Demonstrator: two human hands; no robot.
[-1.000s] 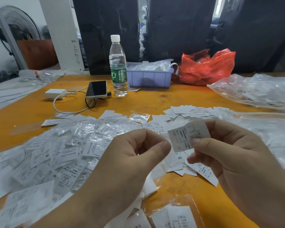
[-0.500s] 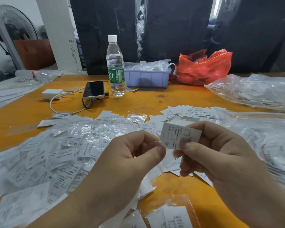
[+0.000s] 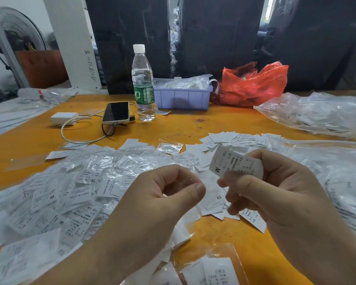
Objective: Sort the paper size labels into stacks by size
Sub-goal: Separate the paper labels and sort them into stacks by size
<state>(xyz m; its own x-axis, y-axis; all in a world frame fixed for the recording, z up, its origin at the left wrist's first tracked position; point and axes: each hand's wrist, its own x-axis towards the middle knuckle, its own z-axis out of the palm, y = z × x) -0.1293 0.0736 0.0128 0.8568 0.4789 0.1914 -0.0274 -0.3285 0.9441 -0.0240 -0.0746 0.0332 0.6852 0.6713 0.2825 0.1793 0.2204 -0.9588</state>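
Observation:
My right hand point(image 3: 286, 200) pinches a white paper label point(image 3: 234, 164) printed with an M, held tilted above the table. My left hand point(image 3: 158, 204) hovers just left of it, fingers curled and thumb pressed to the forefinger; I see nothing solid in it. A wide heap of loose labels and clear sleeves point(image 3: 66, 194) covers the left and middle of the orange table point(image 3: 173, 130), with XL, M and S marks showing. A small stack with an XS label point(image 3: 216, 199) lies under my hands. Another spread of labels point(image 3: 234, 139) lies farther back.
At the back stand a water bottle point(image 3: 142, 85), a phone point(image 3: 116, 112) with cable and charger point(image 3: 64, 117), a purple bin point(image 3: 183, 97) and a red plastic bag point(image 3: 253, 85). Clear plastic bags point(image 3: 317, 114) fill the right side. A sleeve with labels point(image 3: 214, 270) lies at the front edge.
My right hand has turned the label and brought it closer, so its M mark now faces me. My left hand has stayed curled beside it.

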